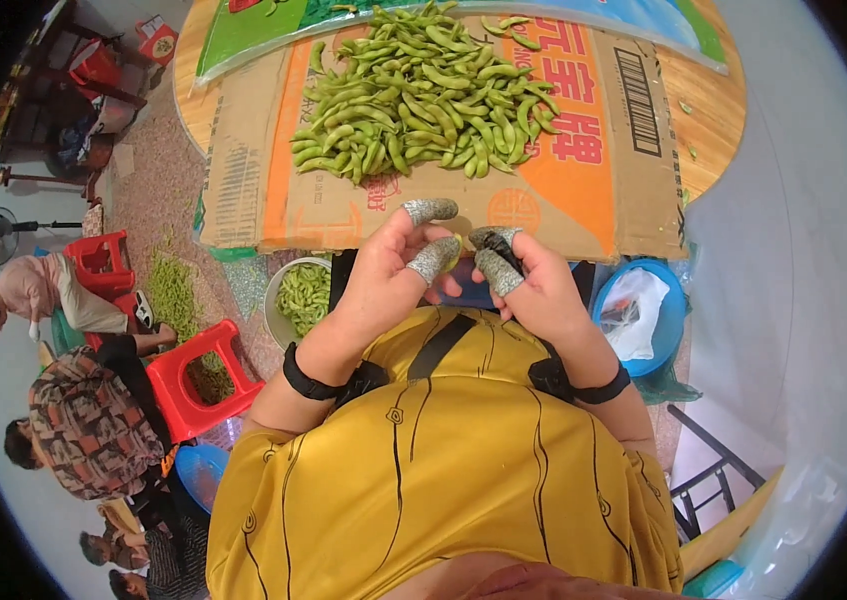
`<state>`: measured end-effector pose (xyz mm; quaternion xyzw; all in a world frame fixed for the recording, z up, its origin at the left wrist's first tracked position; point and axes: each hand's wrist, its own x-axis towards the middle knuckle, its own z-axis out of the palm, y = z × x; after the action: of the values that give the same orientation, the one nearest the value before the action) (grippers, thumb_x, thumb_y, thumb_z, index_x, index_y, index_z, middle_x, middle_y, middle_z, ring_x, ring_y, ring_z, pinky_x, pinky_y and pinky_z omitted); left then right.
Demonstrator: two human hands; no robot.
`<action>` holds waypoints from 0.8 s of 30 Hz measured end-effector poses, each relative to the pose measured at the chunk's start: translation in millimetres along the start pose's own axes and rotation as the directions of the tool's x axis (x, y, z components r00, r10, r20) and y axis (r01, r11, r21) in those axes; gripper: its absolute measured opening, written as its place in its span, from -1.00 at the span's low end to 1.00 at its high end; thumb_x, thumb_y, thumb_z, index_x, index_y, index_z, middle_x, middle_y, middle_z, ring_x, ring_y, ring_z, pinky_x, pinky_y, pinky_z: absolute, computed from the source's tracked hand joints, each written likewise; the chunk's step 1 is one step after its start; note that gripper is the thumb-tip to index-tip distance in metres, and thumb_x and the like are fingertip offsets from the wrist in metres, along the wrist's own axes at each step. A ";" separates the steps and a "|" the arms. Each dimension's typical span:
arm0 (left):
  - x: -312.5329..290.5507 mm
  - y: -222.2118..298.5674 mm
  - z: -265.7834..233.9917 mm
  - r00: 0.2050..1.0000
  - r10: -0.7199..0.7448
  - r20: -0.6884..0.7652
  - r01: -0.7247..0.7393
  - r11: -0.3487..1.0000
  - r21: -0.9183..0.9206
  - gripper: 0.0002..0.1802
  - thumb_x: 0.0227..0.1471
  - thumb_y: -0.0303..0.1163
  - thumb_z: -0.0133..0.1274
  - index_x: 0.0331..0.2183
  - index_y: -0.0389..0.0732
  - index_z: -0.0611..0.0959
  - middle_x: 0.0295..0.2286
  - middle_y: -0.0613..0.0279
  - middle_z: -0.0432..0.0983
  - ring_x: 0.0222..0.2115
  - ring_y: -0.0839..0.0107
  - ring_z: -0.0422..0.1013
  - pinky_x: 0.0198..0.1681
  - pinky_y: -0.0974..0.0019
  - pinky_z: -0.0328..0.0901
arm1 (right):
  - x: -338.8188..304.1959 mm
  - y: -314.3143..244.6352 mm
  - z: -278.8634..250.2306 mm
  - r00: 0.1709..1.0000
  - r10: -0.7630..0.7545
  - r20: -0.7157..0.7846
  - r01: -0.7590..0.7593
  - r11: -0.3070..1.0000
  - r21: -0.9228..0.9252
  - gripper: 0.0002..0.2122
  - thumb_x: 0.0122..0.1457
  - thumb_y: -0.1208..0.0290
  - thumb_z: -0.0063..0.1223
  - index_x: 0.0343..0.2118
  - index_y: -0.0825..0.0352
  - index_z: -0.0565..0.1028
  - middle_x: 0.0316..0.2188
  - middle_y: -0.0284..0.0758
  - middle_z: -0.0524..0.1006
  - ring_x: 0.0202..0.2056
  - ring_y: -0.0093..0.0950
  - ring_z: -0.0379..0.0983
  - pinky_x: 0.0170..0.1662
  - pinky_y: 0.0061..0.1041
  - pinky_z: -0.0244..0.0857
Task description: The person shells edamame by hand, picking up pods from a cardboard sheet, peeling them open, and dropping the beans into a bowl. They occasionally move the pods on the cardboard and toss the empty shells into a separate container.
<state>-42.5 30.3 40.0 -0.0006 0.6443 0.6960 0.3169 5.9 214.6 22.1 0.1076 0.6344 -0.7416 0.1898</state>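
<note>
Both hands are close together in front of my body, just off the near edge of a flattened cardboard sheet (233, 190). Grey sleeves cover the thumb and index fingertips. My left hand (393, 262) has its index finger lifted from the thumb, its other fingers curled beneath; a green sliver, apparently a soybean pod (458, 243), shows at the thumb tip, mostly hidden. My right hand (541, 285) is closed in a pinch, its index sleeve stained dark; whatever is between those fingers is hidden. Beyond them, a heap of green soybean pods (423, 100) lies on the cardboard.
Below the round wooden table (723, 110), a bowl (275, 310) of green pods stands left and a blue basin (678, 320) with a white plastic bag right. A red stool (168, 375), scattered pods (175, 290) and several seated people are at left. A green-and-blue plastic sheet (623, 22) borders the heap.
</note>
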 end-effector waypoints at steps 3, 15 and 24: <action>3.3 -9.5 -3.2 0.997 0.056 0.059 -0.056 0.998 -0.002 -0.72 0.12 -0.50 -0.07 -0.09 -0.27 0.43 -0.32 0.28 0.47 -0.37 0.56 0.43 -0.34 0.51 0.33 | -7.0 1.0 -0.2 1.000 -0.006 0.018 0.007 0.997 -0.082 -0.71 0.05 0.57 -0.12 -0.12 0.39 0.36 -0.44 -0.38 0.50 -0.59 -0.66 0.39 -0.54 -0.66 0.33; 2.6 -15.0 2.4 0.993 0.109 0.038 -0.106 0.990 -0.088 -0.68 0.05 -0.64 -0.05 -0.10 -0.27 0.43 -0.30 0.23 0.47 -0.31 0.51 0.44 -0.23 0.45 0.36 | -13.3 -5.5 3.1 0.999 0.009 0.036 -0.004 0.990 -0.141 -0.63 -0.02 0.63 -0.14 -0.07 0.37 0.35 -0.46 -0.35 0.52 -0.55 -0.61 0.45 -0.52 -0.64 0.35; -6.2 -15.3 12.0 0.792 0.591 0.153 -0.460 0.413 0.786 -0.54 -0.05 -0.66 0.00 -0.04 -0.26 0.37 -0.41 0.19 0.51 -0.39 0.40 0.49 -0.32 0.41 0.38 | -6.8 -0.1 0.6 0.996 0.050 0.073 -0.058 0.992 0.109 -0.70 0.05 0.62 -0.17 -0.12 0.35 0.41 -0.52 -0.42 0.46 -0.66 -0.71 0.28 -0.61 -0.72 0.17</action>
<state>-25.8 37.8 30.8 0.2900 0.8703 0.3980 -0.0008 12.1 215.1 25.0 0.1091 0.5821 -0.7736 0.2257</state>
